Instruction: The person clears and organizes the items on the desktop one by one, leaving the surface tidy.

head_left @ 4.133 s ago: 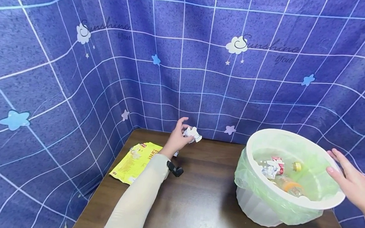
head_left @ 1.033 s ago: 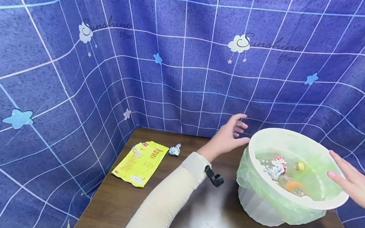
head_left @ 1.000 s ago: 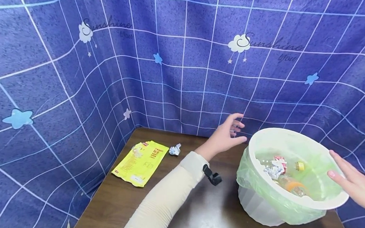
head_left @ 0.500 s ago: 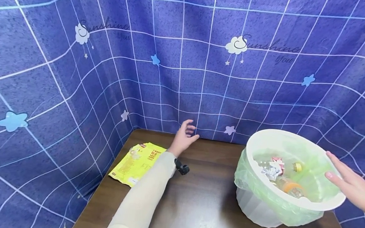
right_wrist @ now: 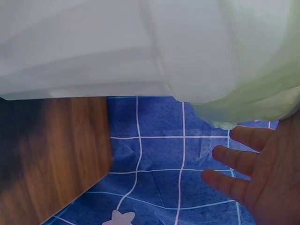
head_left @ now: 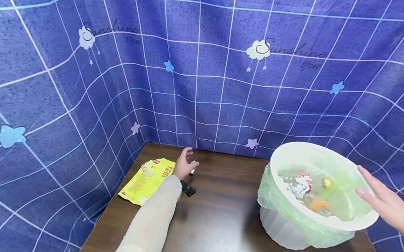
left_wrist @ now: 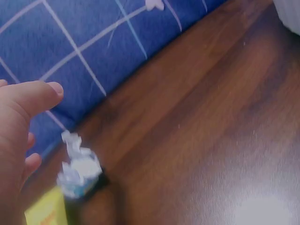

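Observation:
My left hand (head_left: 184, 165) reaches over the far left of the table, its fingers spread and nothing held. Right beside it is a crumpled paper ball (head_left: 193, 167), partly hidden by the hand in the head view. The left wrist view shows that paper ball (left_wrist: 82, 171) on the wood, apart from the thumb and fingers. At the right, my right hand (head_left: 388, 199) lies against the rim of a white trash bin (head_left: 275, 221) with a green liner bag (head_left: 353, 191). From the right wrist, its fingers (right_wrist: 234, 161) look extended below the liner.
A flat yellow snack wrapper (head_left: 147, 182) lies left of the left hand. Inside the bin are crumpled paper (head_left: 299, 187), a red-and-white packet (head_left: 305, 181) and a plastic bottle with an orange band (head_left: 323, 208). A blue grid-patterned curtain (head_left: 212, 83) hangs behind the brown table (head_left: 216, 220).
The left hand held a crumpled paper ball 4.1 s ago. It was empty near the bin's rim 1.0 s ago and has swung back left to the other ball. The right hand stays at the rim.

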The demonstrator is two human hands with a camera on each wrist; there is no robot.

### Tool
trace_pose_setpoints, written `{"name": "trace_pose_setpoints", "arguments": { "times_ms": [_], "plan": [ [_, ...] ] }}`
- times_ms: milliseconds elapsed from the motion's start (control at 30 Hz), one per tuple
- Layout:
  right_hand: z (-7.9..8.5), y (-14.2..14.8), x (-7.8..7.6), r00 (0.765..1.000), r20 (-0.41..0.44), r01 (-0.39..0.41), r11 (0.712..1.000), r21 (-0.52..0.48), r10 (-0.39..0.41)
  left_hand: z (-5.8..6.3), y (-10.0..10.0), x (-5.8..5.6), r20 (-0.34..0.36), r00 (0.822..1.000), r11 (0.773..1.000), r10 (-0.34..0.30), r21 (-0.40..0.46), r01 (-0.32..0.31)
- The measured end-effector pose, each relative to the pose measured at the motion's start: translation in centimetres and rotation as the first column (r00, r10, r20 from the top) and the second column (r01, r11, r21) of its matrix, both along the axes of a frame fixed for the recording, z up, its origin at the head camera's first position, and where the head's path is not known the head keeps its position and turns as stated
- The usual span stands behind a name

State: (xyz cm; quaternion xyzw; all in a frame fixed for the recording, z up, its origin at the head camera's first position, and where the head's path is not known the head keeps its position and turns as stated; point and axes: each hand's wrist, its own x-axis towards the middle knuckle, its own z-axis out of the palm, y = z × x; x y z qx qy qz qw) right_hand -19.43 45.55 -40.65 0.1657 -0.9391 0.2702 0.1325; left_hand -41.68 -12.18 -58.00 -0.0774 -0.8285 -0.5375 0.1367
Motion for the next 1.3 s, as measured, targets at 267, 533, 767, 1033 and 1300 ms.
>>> {"name": "trace_pose_setpoints", "arguments": {
  "times_ms": [267,533,767,1033,1300],
  "plan": [
    [0.2,0.0,0.0,1.000,-0.014,-0.016,1.000,-0.010,0.015,-2.4,-0.6,-0.5,0.030,0.999,0.999,0.020,0.032,-0.021],
    [0.6,-0.6,-0.5,1.000,0.007,-0.019,0.999,-0.029,0.019,-3.4,-2.1,-0.4,0.062,0.998,1.000,-0.024,0.015,0.023],
    [0.5,-0.4,-0.4,1.000,0.017,-0.002,1.000,-0.024,0.002,-4.5,-2.5,-0.3,0.129,0.992,0.988,0.001,-0.151,0.019],
    [0.3,-0.2,-0.2,1.000,0.019,-0.007,0.999,-0.032,0.007,-5.6,-1.6,0.3,0.115,0.992,0.918,0.056,-0.398,-0.005],
    [0.4,0.0,-0.1,1.000,0.004,-0.008,0.999,-0.032,0.008,-5.8,-0.6,0.6,0.139,0.989,0.920,0.048,-0.392,0.010]
  ]
}}
